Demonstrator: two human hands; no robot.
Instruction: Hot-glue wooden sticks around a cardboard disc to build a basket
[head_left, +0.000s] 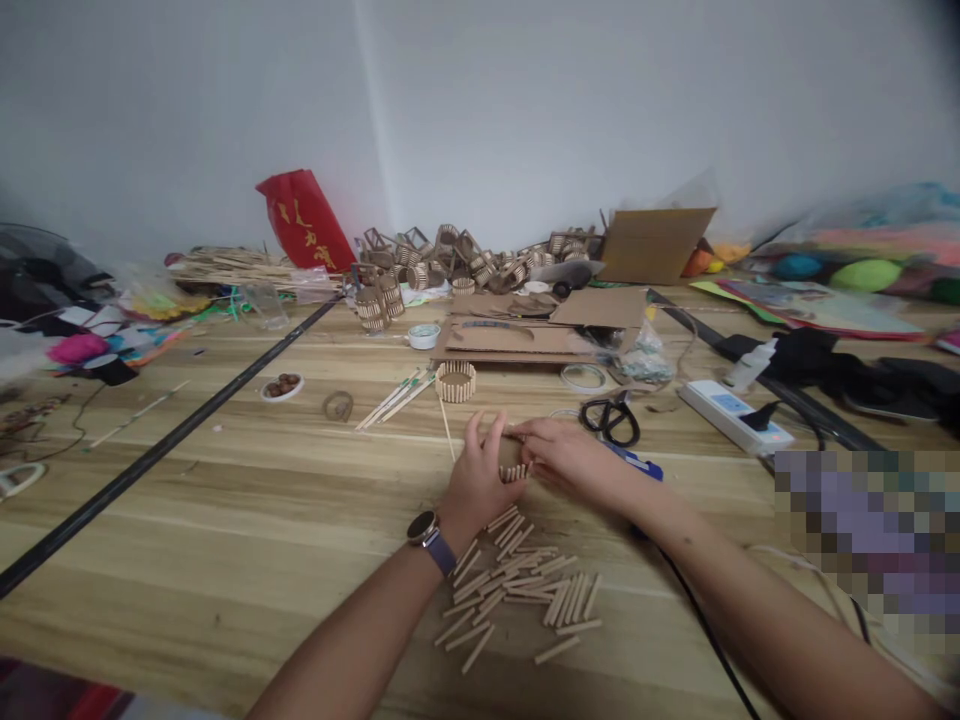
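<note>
My left hand [476, 480], with a watch on its wrist, and my right hand [570, 455] meet over a small strip of short wooden sticks on cardboard [514, 470]. Fingers of both hands are curled round this piece, which is mostly hidden between them. Just below my hands lies a loose heap of short cut wooden sticks [517, 585] on the wooden table [225, 520]. A finished ring of sticks [455, 381] stands a little beyond my hands, with several long thin sticks [394, 398] beside it.
Black scissors [611, 420] lie right of my hands, a white power strip [735, 415] farther right. Flat cardboard pieces [525, 335], a small white glue pot [424, 336] and many finished stick baskets [465, 262] fill the back. A red bag [304, 222] leans on the wall.
</note>
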